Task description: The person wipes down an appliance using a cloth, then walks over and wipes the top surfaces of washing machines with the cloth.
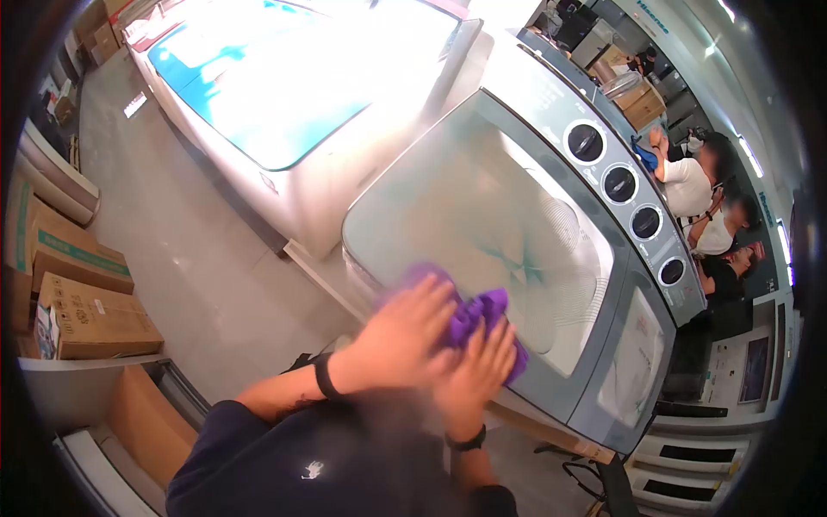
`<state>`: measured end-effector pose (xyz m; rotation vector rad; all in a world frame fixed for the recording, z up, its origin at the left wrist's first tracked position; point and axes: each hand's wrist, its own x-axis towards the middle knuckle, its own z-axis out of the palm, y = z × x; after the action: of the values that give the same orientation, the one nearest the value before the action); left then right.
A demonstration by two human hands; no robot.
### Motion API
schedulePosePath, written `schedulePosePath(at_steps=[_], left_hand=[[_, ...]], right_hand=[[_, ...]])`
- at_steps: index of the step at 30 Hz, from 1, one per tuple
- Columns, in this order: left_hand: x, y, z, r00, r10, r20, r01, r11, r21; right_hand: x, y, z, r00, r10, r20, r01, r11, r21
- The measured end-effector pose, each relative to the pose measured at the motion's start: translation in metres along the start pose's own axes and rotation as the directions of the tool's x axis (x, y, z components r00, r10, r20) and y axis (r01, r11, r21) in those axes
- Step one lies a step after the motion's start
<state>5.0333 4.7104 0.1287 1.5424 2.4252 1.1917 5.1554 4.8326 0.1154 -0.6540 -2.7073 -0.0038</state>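
A crumpled purple cloth [468, 320] lies against the front edge of a twin-tub washing machine [392, 202] with a see-through grey lid. My left hand [398, 334], blurred by motion, holds the cloth from the left, its fingers laid over it. Close beside it, my right hand [475, 366] has hold of the cloth's right part, with fingers long and slightly apart. Purple folds show between the hands and past the fingertips. Both palms are hidden. The lid is down, with a teal pattern in its middle.
Behind the lid runs a control panel with several black knobs [619, 183]. A second washer [301, 185] with a glossy blue-white top stands at the far left. Cardboard boxes [99, 314] are stacked on the left. Several people [689, 185] are at the right, beyond the panel.
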Motion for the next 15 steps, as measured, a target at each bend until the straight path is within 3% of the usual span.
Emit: schedulePosePath(at_steps=[5, 8, 11, 13, 15], left_hand=[[0.002, -0.033, -0.021, 0.975, -0.176, -0.138, 0.197, 0.968, 0.157], [0.009, -0.023, -0.008, 0.961, -0.202, -0.188, 0.249, 0.929, 0.275], [0.018, 0.005, 0.018, 0.981, -0.149, -0.121, 0.182, 0.923, 0.339], [0.026, 0.025, 0.041, 0.999, -0.04, -0.01, 0.041, 0.967, 0.253], [0.035, 0.049, 0.066, 0.992, 0.061, 0.112, -0.079, 0.982, 0.172]], right_hand=[[0.039, -0.05, 0.009, 0.985, -0.164, -0.048, 0.168, 0.979, 0.118], [0.039, -0.032, 0.014, 0.972, -0.222, -0.07, 0.233, 0.938, 0.255], [0.028, 0.003, 0.002, 0.98, -0.186, -0.077, 0.201, 0.926, 0.321], [0.008, 0.037, -0.013, 0.991, -0.099, -0.091, 0.125, 0.933, 0.337], [-0.016, 0.072, -0.024, 0.998, 0.009, -0.069, 0.007, 0.974, 0.226]])
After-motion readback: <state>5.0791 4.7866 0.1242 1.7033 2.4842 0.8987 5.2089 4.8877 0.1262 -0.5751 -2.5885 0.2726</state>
